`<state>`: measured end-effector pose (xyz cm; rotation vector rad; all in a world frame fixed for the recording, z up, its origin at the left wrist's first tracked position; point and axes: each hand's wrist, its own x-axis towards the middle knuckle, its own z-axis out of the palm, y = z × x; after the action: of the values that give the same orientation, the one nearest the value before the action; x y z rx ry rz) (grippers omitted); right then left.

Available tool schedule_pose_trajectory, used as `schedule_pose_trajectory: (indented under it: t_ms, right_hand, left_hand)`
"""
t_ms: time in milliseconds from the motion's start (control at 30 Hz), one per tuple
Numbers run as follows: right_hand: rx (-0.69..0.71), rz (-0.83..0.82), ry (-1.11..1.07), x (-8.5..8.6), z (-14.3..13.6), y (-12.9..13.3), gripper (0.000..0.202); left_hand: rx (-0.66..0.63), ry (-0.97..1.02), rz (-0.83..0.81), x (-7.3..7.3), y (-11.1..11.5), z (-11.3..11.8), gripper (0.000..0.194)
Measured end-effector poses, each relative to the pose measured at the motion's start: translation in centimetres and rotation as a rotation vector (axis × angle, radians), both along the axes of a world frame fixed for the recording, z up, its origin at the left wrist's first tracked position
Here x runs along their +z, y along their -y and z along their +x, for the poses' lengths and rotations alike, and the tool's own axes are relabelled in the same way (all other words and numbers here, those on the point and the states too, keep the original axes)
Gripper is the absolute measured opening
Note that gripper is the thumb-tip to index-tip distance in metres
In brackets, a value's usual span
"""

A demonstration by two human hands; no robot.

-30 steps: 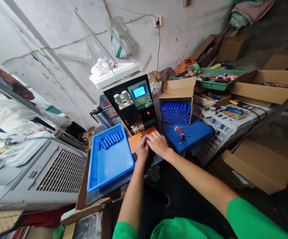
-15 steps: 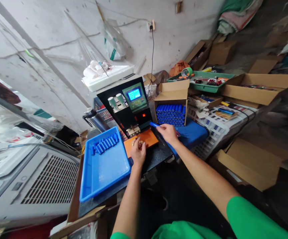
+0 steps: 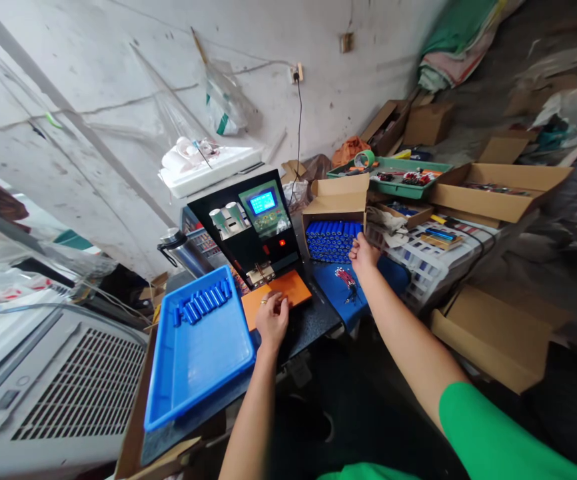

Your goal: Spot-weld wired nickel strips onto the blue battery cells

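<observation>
My left hand (image 3: 272, 320) rests on the orange board (image 3: 293, 288) in front of the black machine (image 3: 281, 257), its fingers curled; what they hold, if anything, is hidden. My right hand (image 3: 365, 255) is at the front right edge of the cardboard box (image 3: 337, 204) of stacked blue cells (image 3: 332, 243). Its fingers are pressed together by the end cells, and anything between them is too small to make out. Left of the board, a blue tray (image 3: 201, 367) holds several blue cells (image 3: 203, 301) near its far end. The machine's screen (image 3: 262, 202) is lit.
Red and black wires (image 3: 347, 283) lie on a blue cloth (image 3: 331, 277) below the box. A metal flask (image 3: 183, 250) stands behind the tray. Further right are a white crate (image 3: 418, 263), a green tray (image 3: 433, 189) and an open carton (image 3: 498, 200). A cable hangs down the wall.
My right hand has moved right, from beside the machine to the box; the blue cell it held no longer shows. My left hand stays on the board. The view has shifted slightly.
</observation>
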<state>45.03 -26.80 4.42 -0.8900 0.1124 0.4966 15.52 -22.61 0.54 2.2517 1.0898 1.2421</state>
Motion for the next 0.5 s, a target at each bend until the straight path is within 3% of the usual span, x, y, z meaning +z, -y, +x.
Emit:
schedule_pose_trajectory:
  t_ms: [200, 333, 400, 500]
  right_hand:
    - [0.031, -0.093, -0.003, 0.3, 0.6, -1.2, 0.049]
    - [0.031, -0.154, 0.110, -1.1, 0.5, -0.8, 0.046]
    - [-0.012, -0.270, 0.302, -2.2, 0.2, 0.1, 0.043]
    - [-0.134, -0.527, 0.787, -3.4, 0.1, 1.8, 0.031]
  left_hand:
    - [0.003, -0.055, 0.032, 0.0, -0.1, -0.1, 0.020]
    - [0.000, -0.063, 0.045, 0.1, -0.1, -0.1, 0.020]
    - [-0.007, -0.058, 0.049, 0.1, 0.0, -0.1, 0.020]
    - [-0.019, -0.068, 0.064, 0.1, 0.0, -0.1, 0.020]
